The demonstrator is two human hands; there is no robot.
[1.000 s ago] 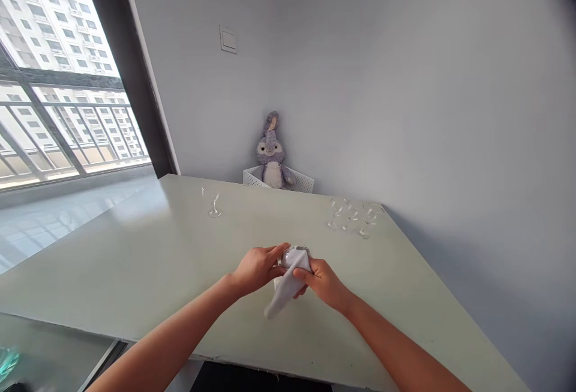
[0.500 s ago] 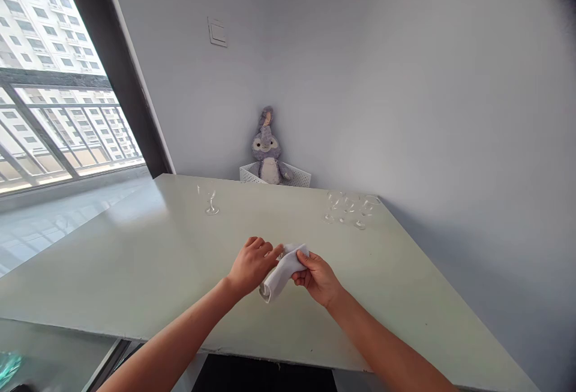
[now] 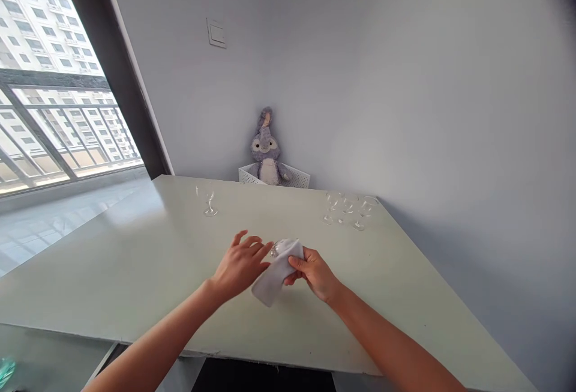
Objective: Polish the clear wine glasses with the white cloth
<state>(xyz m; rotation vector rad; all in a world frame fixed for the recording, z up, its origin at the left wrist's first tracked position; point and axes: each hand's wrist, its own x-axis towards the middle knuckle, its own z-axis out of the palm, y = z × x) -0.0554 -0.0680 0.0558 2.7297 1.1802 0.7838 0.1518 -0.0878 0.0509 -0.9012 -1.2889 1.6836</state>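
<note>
A white cloth (image 3: 272,281) is gripped in my right hand (image 3: 315,272), thumb on top and its lower end hanging down. Wrapped partly in the cloth is a small clear stemmed glass (image 3: 274,251); most of it is hidden. My left hand (image 3: 240,265) is at the glass's exposed end, with index finger and thumb closed about it and the other fingers raised. Both hands are above the near middle of the pale table (image 3: 148,272).
A stemmed glass (image 3: 210,205) stands at the far left of the table. Several similar glasses (image 3: 359,215) stand together at the far right. Behind the table a plush toy (image 3: 269,167) sits in a white perforated basket (image 3: 299,178). Walls rise behind and to the right.
Both hands have shifted slightly left with the cloth and glass. The cloth's lower end has swung left and opened out, and my left hand's outer fingers have lifted and spread.
</note>
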